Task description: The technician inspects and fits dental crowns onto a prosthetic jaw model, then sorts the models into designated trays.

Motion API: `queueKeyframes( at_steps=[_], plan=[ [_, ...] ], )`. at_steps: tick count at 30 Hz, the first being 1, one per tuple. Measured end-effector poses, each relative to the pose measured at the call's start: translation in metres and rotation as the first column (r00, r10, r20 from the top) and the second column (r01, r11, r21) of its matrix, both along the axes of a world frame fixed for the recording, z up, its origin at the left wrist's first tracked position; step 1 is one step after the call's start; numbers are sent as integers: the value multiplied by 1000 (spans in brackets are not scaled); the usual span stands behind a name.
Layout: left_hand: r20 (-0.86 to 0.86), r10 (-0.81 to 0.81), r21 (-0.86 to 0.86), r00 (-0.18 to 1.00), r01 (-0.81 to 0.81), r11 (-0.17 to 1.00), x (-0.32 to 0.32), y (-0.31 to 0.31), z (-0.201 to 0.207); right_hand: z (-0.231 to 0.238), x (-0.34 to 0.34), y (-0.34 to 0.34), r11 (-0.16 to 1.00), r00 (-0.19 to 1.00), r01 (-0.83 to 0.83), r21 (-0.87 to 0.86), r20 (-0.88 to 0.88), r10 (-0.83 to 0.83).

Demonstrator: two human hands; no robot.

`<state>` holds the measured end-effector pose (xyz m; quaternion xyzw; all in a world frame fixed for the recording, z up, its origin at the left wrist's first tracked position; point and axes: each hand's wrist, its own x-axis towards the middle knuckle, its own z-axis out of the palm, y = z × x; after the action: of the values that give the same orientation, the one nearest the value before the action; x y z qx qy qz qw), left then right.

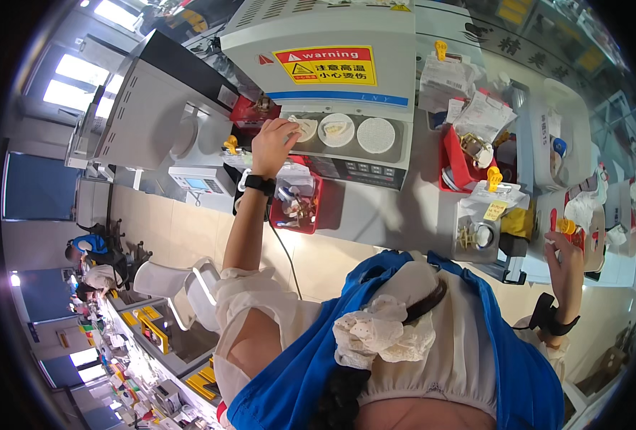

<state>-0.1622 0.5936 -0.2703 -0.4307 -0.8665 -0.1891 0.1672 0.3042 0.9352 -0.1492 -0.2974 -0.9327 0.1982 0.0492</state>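
My left hand [273,145], with a dark band at its wrist, reaches to the front shelf of a grey benchtop machine. Its fingers are curled at the left edge of the leftmost round white disc [305,129], where small pale pieces lie. What is between the fingertips is hidden. Beside it sit a second disc [336,131] with pale pieces on it and a bare third disc [376,136]. Far to the right, my right hand [566,266] has its fingertips together at the lower end of a slim red object [553,218], close to a yellow clip [566,226].
The grey machine [332,43] carries a warning label and a front keypad. Red bins of small metal parts stand below my left hand [309,215] and to the right [443,161]. A metal tray [468,247] is near the bench edge. A black cable [289,258] hangs down.
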Motion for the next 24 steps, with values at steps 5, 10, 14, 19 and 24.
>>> queueKeyframes(
  at_steps=[5, 10, 14, 19, 24],
  plan=[
    [-38, -20, -6, 999, 20, 1000, -5, 2, -5, 0, -4, -5, 1000, 1000, 21, -18, 7, -21],
    [-59, -2, 13, 998, 3, 1000, -3, 1, -5, -2, -1, -5, 999, 999, 36, -30, 11, -35],
    [-43, 17, 31, 999, -16, 999, 4, 3, -6, -2, 4, -4, 998, 999, 45, -36, 17, -44],
    [-89, 81, 235, 993, -58, 970, 29, 8, 12, -3, 18, -4, 999, 999, 47, 27, -14, -47],
    [492, -289, 393, 821, 86, 915, 158, 77, 97, 3, -3, -41, 963, 851, 159, -217, -465, -245]
  ],
)
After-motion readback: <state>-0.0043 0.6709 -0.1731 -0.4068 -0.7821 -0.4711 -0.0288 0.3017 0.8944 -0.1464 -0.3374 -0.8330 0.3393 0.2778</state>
